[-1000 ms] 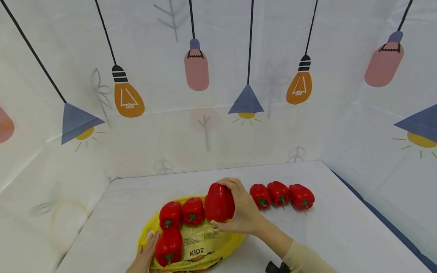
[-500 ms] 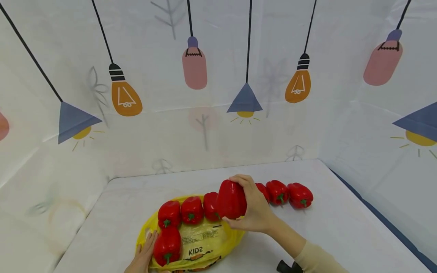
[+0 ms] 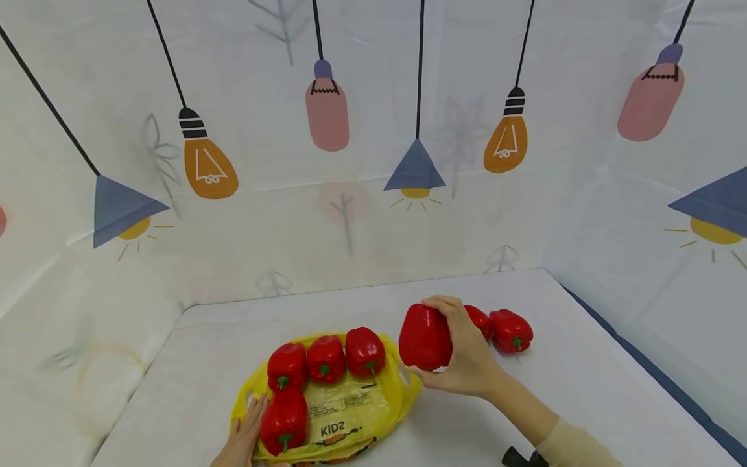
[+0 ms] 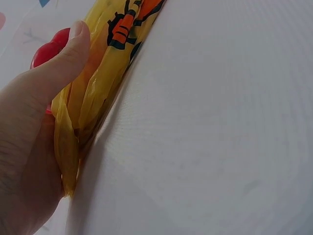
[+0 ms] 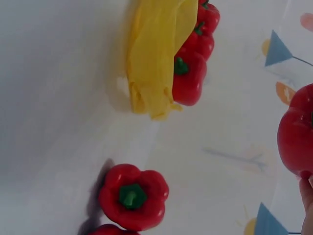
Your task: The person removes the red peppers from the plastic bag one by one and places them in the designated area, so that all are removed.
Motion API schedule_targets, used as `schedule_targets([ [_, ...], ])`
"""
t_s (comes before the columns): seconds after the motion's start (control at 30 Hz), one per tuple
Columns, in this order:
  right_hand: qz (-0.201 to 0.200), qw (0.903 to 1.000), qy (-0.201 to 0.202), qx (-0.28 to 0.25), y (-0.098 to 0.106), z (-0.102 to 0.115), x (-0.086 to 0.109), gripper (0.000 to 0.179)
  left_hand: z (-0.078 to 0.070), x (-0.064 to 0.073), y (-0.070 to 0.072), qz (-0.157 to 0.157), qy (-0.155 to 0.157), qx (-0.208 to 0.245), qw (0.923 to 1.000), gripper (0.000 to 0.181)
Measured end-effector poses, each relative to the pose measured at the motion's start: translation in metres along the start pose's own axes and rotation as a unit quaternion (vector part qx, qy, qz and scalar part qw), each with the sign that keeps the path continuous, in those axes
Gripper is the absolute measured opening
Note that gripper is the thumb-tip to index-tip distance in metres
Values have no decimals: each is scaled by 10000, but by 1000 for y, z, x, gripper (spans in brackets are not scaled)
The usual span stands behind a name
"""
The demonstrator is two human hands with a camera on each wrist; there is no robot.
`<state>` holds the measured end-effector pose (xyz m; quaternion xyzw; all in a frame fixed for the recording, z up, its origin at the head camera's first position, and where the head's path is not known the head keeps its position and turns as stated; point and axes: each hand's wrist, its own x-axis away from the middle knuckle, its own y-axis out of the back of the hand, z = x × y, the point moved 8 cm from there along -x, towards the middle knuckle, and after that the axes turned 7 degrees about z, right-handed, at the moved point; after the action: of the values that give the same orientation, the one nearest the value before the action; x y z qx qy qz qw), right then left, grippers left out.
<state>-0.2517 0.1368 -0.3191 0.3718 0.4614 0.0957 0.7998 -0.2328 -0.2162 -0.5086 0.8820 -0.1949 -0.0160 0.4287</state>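
My right hand (image 3: 475,360) holds a red bell pepper (image 3: 423,337) above the table, just right of the yellow plastic bag (image 3: 364,415). The right wrist view catches only part of that hand (image 5: 307,203) at its edge. Straight fingers of my left hand (image 3: 245,431) rest along the bag's left rim; in the left wrist view the thumb lies extended against the bag (image 4: 100,81) and some fingers are hidden. In the bag sit several red bell peppers: three in a row (image 3: 327,359) at the back and one (image 3: 284,421) by my left hand.
Right of the held pepper, another red pepper (image 3: 510,331) lies on the white table (image 3: 560,389), with one partly behind my right hand. The patterned wall sheet (image 3: 350,272) rises behind the table. A black object (image 3: 519,457) shows by my right sleeve.
My right hand has moved rightward with the pepper, from over the bag to beyond its right edge. The bag's third back pepper is now uncovered. My left hand stays put.
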Motion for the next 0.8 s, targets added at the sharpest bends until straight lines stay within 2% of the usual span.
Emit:
schedule_targets([
  [0.27, -86, 9994, -173, 271, 12, -10, 14, 101, -4, 2, 3, -469, -292, -161, 9983, 105],
  [0.53, -85, 9991, -210, 346, 18, -17, 23, 104, -3, 3, 2, -677, -498, -280, 9961, 102],
  [0.63, -196, 9988, -87, 447, 21, -17, 25, 103, -2, 2, 1, -505, -380, -180, 9978, 104],
  [0.8, -264, 9977, -3, 628, 23, -18, 29, 103, 1, 0, -1, 93, 254, 110, 9996, 109],
])
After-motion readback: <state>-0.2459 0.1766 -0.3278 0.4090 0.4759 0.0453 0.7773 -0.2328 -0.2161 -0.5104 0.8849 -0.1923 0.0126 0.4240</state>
